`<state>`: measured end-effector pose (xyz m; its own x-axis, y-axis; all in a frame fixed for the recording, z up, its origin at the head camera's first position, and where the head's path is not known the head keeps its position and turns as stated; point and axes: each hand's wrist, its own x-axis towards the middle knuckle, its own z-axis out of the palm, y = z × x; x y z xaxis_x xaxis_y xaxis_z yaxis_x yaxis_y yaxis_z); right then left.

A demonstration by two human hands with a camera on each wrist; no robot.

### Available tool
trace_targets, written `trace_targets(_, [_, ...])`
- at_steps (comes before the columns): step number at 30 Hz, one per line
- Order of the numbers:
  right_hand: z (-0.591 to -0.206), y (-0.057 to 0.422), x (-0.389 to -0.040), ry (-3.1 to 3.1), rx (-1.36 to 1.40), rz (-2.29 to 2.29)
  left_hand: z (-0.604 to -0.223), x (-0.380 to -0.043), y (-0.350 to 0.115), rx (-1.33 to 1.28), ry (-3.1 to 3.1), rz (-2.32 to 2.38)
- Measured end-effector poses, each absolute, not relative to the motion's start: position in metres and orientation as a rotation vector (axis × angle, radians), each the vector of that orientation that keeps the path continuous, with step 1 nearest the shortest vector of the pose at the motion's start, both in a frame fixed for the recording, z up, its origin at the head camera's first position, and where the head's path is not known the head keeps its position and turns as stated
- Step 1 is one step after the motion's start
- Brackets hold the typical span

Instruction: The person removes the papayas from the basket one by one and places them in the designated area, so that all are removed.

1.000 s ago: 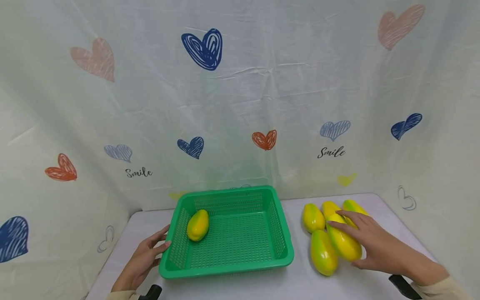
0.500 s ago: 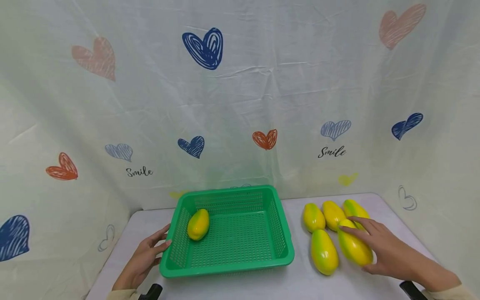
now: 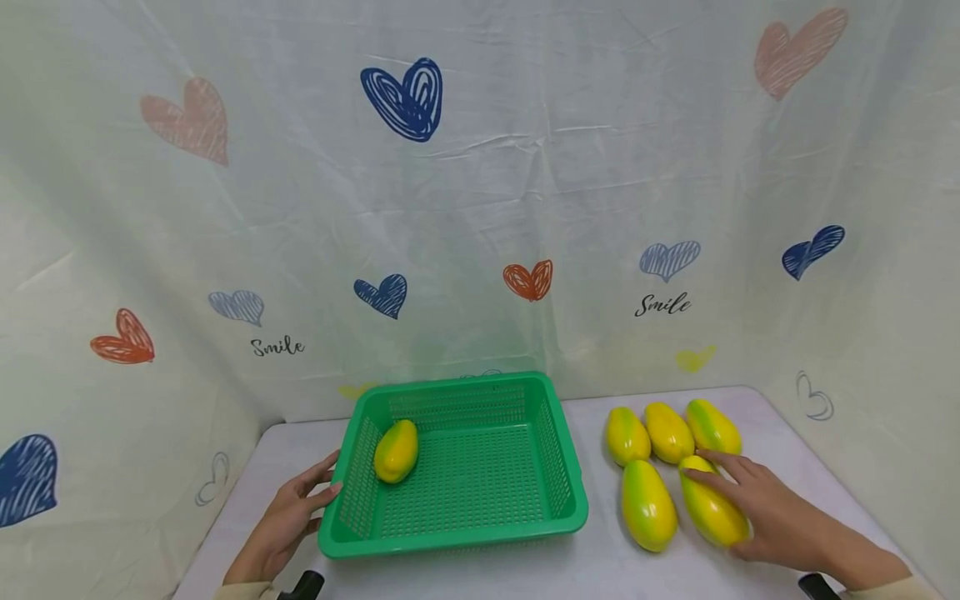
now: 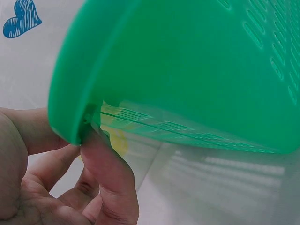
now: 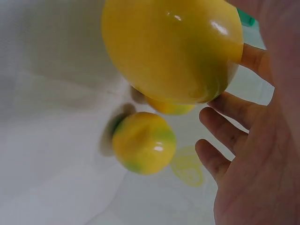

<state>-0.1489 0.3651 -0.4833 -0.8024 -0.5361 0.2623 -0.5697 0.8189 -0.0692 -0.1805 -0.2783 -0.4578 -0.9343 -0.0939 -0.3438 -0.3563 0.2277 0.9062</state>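
right hand (image 3: 765, 508) grasping a near fruit (image 3: 712, 504), left hand (image 3: 288, 512) on a green basket (image 3: 450, 546)

nearest are the beige sleeves (image 3: 247, 591) at both wrists. toward the right edge of the tabletop (image 3: 525, 575), the right hand's grip is closed round the near fruit, yellow with green streaks, fingers at its far end and thumb by its near end; whether it rests or is lifted, i cannot tell. just left of it lies a second fruit (image 3: 648, 506), between it and the basket. near the tabletop's left edge, the left hand's grip pinches the basket's left rim.

the basket, slatted and rectangular, sits mid-tabletop, its far rim overlapping the far edge in the head view. inside, by its left wall, lies a lone fruit (image 3: 396, 451). toward the tabletop's far right corner, three fruits form a row: a left one (image 3: 627, 436), a middle one (image 3: 669, 432) and a right one (image 3: 712, 427). beyond the far edge hangs a pale curtain (image 3: 480, 200) printed with hearts and the word "smile".
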Motion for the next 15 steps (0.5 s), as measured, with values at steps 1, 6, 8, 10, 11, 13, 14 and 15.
trace_targets(1, [-0.4854,0.3658,-0.1492,-2.765,0.864,0.206,-0.4577,-0.1803,-0.2781,-0.431,2.282,1.781])
trace_targets(6, [-0.4914,0.3662,-0.1505,-2.809,0.872,0.223,-0.4584,-0.1797,-0.2779,-0.426,2.282,1.791])
trace_targets(8, [-0.4919,0.3654,-0.1511,-2.862,0.865,0.261,-0.4587,-0.1796,-0.2779,-0.428,2.281,1.795])
trace_targets(10, [-0.4922,0.3646,-0.1518,-2.894,0.859,0.285,-0.459,-0.1796,-0.2779,-0.426,2.28,1.797])
trace_targets(11, [-0.4922,0.3641,-0.1521,-2.913,0.856,0.298,-0.459,-0.1795,-0.2778,-0.426,2.28,1.799])
trace_targets(13, [-0.492,0.3633,-0.1531,-2.942,0.852,0.317,-0.4591,-0.1796,-0.2779,-0.426,2.279,1.801])
trace_targets(14, [-0.492,0.363,-0.1537,-2.947,0.853,0.322,-0.4592,-0.1796,-0.2779,-0.426,2.279,1.801])
trace_targets(15, [-0.4921,0.3627,-0.1543,-2.953,0.855,0.324,-0.4592,-0.1797,-0.278,-0.427,2.278,1.802])
